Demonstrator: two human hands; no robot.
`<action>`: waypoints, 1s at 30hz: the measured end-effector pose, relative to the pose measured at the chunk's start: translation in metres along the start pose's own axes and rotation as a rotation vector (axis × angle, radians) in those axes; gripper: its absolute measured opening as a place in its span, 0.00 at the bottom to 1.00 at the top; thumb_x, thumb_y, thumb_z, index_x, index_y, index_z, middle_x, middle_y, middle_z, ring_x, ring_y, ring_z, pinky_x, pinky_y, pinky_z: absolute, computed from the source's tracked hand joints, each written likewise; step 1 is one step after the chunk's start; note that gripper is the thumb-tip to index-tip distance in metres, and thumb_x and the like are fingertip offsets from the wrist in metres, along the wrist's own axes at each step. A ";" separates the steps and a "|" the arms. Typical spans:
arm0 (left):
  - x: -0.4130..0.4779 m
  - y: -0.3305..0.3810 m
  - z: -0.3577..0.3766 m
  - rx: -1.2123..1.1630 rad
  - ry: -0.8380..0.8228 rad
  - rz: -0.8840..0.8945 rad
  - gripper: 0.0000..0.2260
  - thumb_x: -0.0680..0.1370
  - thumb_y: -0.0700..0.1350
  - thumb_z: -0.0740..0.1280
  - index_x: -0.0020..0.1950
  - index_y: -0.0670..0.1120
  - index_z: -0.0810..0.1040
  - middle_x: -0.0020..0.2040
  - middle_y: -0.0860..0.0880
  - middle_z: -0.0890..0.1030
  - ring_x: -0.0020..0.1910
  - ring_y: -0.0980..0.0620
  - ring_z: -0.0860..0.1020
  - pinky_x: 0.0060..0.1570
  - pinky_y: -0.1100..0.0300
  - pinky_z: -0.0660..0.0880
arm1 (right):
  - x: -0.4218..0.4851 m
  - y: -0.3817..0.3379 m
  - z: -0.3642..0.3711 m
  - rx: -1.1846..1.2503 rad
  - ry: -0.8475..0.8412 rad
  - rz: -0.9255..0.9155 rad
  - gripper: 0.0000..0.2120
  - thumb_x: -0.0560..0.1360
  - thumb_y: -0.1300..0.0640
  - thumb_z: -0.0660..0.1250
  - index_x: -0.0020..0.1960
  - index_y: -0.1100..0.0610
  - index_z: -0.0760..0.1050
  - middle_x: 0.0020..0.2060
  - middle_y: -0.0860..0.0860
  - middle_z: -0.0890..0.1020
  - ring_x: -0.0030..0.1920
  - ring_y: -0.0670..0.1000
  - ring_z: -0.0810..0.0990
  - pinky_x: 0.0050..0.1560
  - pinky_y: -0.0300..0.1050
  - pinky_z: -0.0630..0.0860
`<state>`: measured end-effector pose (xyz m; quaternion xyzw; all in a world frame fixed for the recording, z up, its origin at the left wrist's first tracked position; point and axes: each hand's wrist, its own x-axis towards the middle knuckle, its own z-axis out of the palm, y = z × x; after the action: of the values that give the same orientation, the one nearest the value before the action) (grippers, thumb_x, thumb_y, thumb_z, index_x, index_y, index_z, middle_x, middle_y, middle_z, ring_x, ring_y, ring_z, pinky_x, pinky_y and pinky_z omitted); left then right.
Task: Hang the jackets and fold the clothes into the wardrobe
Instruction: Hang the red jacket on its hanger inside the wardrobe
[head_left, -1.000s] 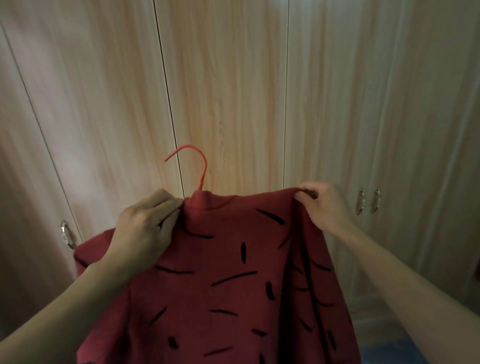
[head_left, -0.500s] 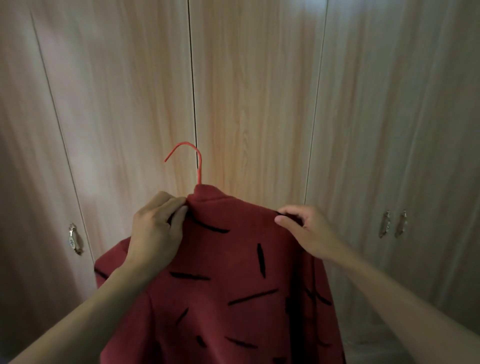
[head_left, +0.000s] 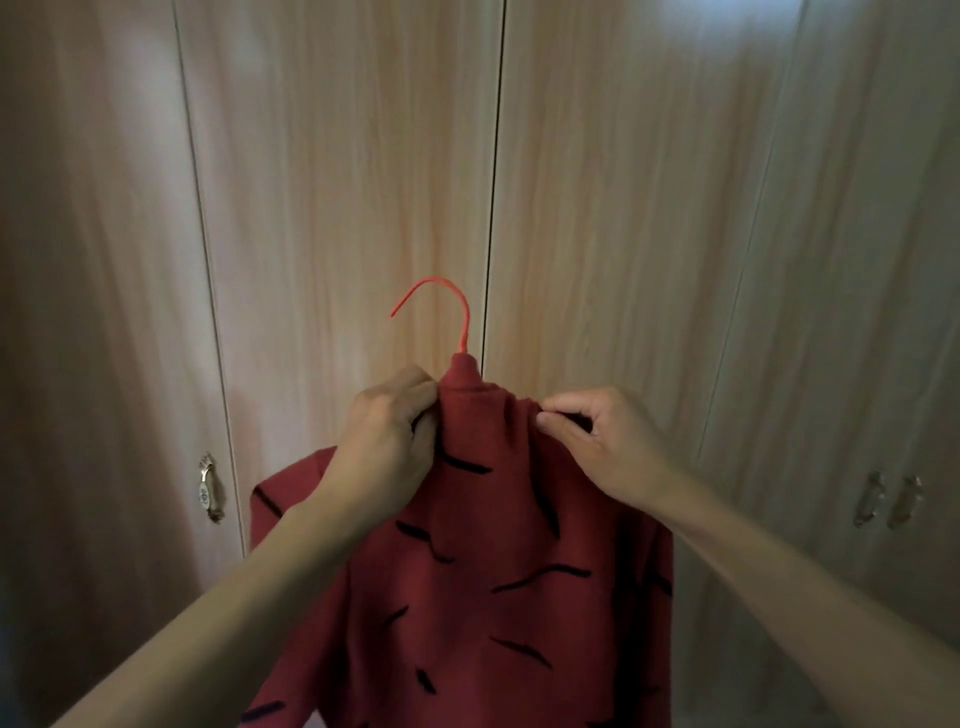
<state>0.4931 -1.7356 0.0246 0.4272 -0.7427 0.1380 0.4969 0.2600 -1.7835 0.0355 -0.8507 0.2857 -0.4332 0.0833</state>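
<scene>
Your left hand (head_left: 387, 441) and right hand (head_left: 597, 441) grip the jacket (head_left: 493, 571) on its hanger (head_left: 447, 306); wardrobe (head_left: 337, 182) doors are closed, hanging remains.

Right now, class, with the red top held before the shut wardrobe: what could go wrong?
The left hand and right hand both grip the red top, and the wardrobe doors are shut; freeing one for a handle may let it slip off the hanger. Its shoulder fabric is bunched, so it may hang crooked.
</scene>
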 end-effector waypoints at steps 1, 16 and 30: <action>-0.001 -0.006 -0.001 -0.007 0.004 0.009 0.07 0.73 0.33 0.58 0.37 0.38 0.75 0.37 0.48 0.73 0.35 0.51 0.73 0.37 0.56 0.70 | 0.004 -0.002 0.010 -0.010 0.006 -0.004 0.16 0.77 0.52 0.64 0.41 0.65 0.80 0.34 0.58 0.81 0.37 0.57 0.78 0.39 0.51 0.72; -0.032 -0.103 -0.026 0.322 -0.028 -0.160 0.14 0.78 0.42 0.60 0.61 0.48 0.77 0.48 0.50 0.79 0.45 0.45 0.75 0.44 0.51 0.69 | 0.031 0.030 0.091 0.229 0.422 0.252 0.08 0.75 0.68 0.70 0.47 0.57 0.84 0.40 0.39 0.86 0.41 0.40 0.82 0.43 0.34 0.77; 0.002 -0.146 0.021 0.172 0.056 -0.106 0.09 0.79 0.35 0.61 0.51 0.43 0.81 0.37 0.50 0.76 0.35 0.50 0.75 0.36 0.57 0.70 | 0.094 0.075 0.113 0.058 0.255 0.010 0.09 0.77 0.56 0.65 0.41 0.56 0.82 0.33 0.49 0.80 0.36 0.50 0.79 0.38 0.53 0.74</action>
<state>0.5922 -1.8369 -0.0155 0.5030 -0.6901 0.1869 0.4856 0.3607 -1.9091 0.0020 -0.7845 0.2855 -0.5457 0.0729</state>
